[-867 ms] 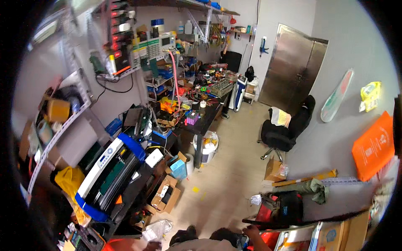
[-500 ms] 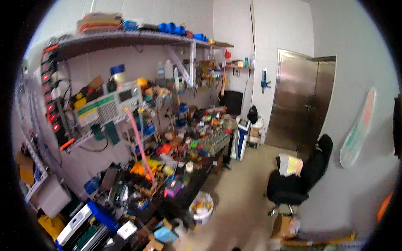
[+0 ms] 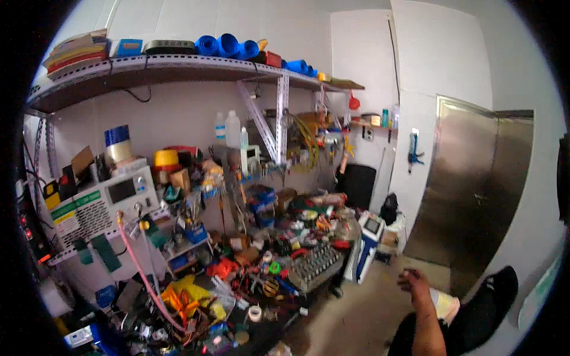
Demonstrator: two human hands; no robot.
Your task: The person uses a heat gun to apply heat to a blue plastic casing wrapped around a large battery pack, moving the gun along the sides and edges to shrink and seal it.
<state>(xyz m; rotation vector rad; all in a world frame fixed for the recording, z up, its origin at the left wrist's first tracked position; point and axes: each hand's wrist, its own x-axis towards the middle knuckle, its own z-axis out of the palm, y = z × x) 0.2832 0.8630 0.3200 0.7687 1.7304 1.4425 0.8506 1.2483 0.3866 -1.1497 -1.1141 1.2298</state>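
Observation:
My right hand [image 3: 414,283] is raised in front of the black office chair [image 3: 484,314] at the lower right, its forearm coming up from the bottom edge. The fingers are loosely bent and a little apart, and I see nothing between them. Beside the wrist, a pale cloth [image 3: 444,304] lies on the chair; in this view the arm partly covers it. Whether the hand touches the chair cannot be made out. My left hand is out of view.
A cluttered workbench [image 3: 291,326] runs along the left, holding a grey tray of round parts [image 3: 314,267] and orange-handled tools [image 3: 181,302]. Above it is a metal shelf [image 3: 178,61] with blue rolls [image 3: 227,46]. A white-and-blue machine [image 3: 363,249] stands past the bench, near a steel door [image 3: 457,196].
My right hand and forearm have come into view by the chair. The view has shifted, bringing the bench and shelf closer and moving the chair toward the lower right.

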